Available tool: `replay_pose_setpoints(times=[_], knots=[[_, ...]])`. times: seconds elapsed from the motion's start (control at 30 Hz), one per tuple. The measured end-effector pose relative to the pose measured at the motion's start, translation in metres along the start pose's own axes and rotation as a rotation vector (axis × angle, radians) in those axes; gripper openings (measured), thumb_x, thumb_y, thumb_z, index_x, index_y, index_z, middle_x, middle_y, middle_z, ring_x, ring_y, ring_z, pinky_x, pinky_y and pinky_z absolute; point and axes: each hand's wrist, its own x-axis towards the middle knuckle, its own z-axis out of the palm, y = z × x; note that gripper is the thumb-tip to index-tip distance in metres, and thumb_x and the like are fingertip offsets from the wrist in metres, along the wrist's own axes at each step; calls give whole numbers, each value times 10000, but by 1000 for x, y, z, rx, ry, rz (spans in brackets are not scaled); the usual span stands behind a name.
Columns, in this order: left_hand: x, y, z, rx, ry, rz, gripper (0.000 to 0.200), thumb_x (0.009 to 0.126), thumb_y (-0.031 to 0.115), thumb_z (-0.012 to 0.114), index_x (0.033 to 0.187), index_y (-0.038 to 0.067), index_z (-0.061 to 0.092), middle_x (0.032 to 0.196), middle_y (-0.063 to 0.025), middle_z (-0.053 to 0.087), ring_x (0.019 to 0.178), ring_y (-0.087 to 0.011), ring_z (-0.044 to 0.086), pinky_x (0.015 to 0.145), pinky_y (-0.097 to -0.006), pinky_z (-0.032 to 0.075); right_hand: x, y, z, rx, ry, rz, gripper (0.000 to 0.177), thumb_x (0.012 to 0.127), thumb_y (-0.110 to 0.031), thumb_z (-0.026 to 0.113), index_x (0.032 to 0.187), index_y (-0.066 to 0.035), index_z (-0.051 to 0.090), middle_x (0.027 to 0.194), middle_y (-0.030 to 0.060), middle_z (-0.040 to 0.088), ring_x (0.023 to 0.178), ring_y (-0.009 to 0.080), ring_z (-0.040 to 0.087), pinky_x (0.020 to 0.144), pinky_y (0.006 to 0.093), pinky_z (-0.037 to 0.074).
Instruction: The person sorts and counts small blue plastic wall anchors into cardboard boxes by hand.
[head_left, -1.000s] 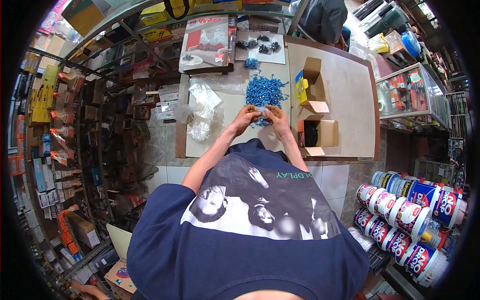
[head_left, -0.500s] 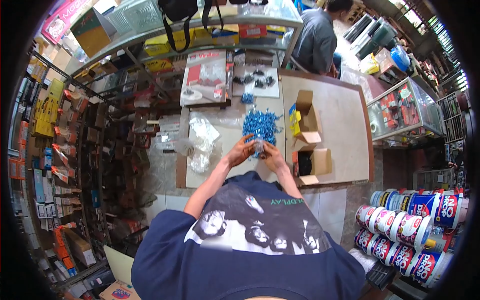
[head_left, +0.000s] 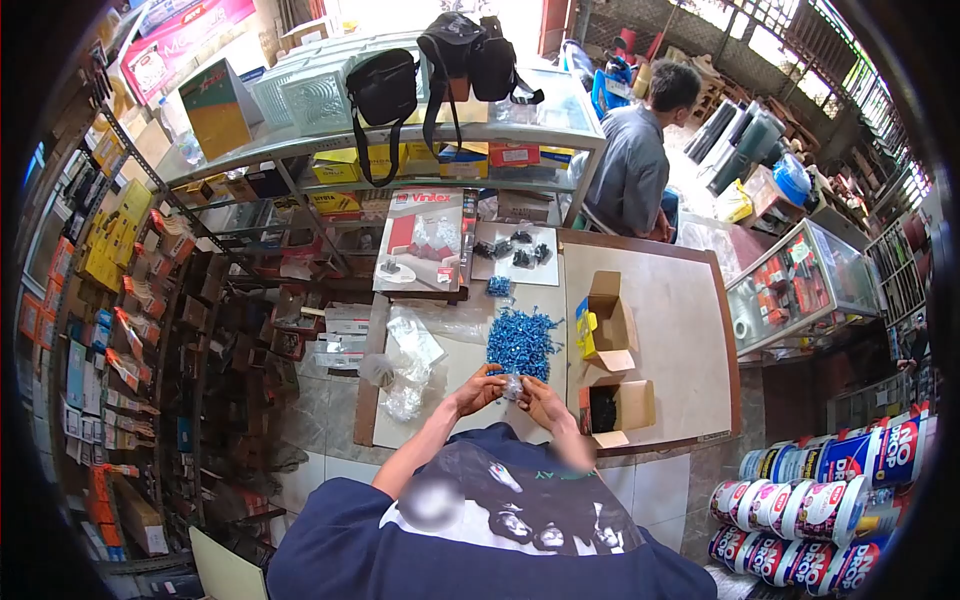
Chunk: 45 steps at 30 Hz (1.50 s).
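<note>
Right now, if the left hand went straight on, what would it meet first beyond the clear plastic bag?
Past the clear plastic bag, the left hand would probably meet the heap of small blue pieces, though depth is unclear.

Left hand [head_left: 478, 389] and right hand [head_left: 541, 402] have drawn the clear plastic [head_left: 513, 387] slightly back, the view tilting up.

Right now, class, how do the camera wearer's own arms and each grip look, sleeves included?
The left grip and right grip are ungloved hands. The left forearm is bare below a loose navy short sleeve; a blur covers part of the right forearm. No cables or markings show.
</note>
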Motion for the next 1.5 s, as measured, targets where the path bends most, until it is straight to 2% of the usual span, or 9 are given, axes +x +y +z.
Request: replay_pose_setpoints(times=[0.23,0.33,0.67,0.87,0.93,1.17,1.27,1.4,1.5], knots=[[-1,2,8,311,-47,-12,602,794,8,652,1297,103,335,1144,-94,524,1062,-196,513,912,-347,421,-1,-3,14,-169,74,-22,236,912,-187,581,1110,-58,584,949,16,616,788,108,561,675,253,437],[1,-2,9,516,-65,55,603,764,9,656,1282,91,358,1197,-122,485,1101,-214,498,957,-353,402,1,0,1,-90,126,-20,243,919,-175,565,1135,-64,581,1016,71,629,808,130,597,643,248,452],[4,-3,8,661,70,81,510,808,95,635,1259,99,396,1166,-121,509,1079,-224,498,899,-344,414,-2,2,4,-173,53,-106,336,880,-80,602,1207,-56,528,1008,55,609,863,140,604,711,256,472],[7,-9,8,744,318,30,425,877,241,624,1198,29,445,1054,-88,552,941,-152,531,799,-292,429,0,0,2,-91,53,-220,436,835,31,599,1245,-55,478,1040,79,587,940,193,609,808,295,498],[10,-11,0,378,87,-107,376,893,292,607,1138,27,498,938,-36,571,844,-95,543,744,-244,443,0,0,2,-92,54,-228,449,822,55,596,1241,-55,476,1039,80,582,941,196,604,805,294,498],[3,-6,7,327,164,-59,225,888,262,612,1030,99,549,880,22,567,782,-70,540,706,-224,435,7,7,-5,-155,133,-159,409,795,64,565,1178,-74,518,998,86,573,867,170,566,727,278,470],[1,-6,-1,-10,-153,-43,36,908,155,560,918,141,529,896,21,569,863,-86,543,764,-224,417,6,5,-3,-87,85,-170,376,802,61,547,1150,-78,526,955,73,575,806,146,546,667,262,444],[-4,-6,14,-210,-140,-87,104,919,146,535,1021,150,554,944,-8,602,835,-110,549,715,-226,390,9,5,-1,29,76,-162,319,828,43,503,1111,-103,512,917,69,577,744,152,525,595,265,398],[4,-12,8,-297,-60,84,209,928,128,506,1134,163,504,997,-43,613,880,-141,566,747,-254,426,11,4,-1,23,60,-106,276,851,40,466,1070,-121,511,877,69,579,711,155,518,582,263,396]])
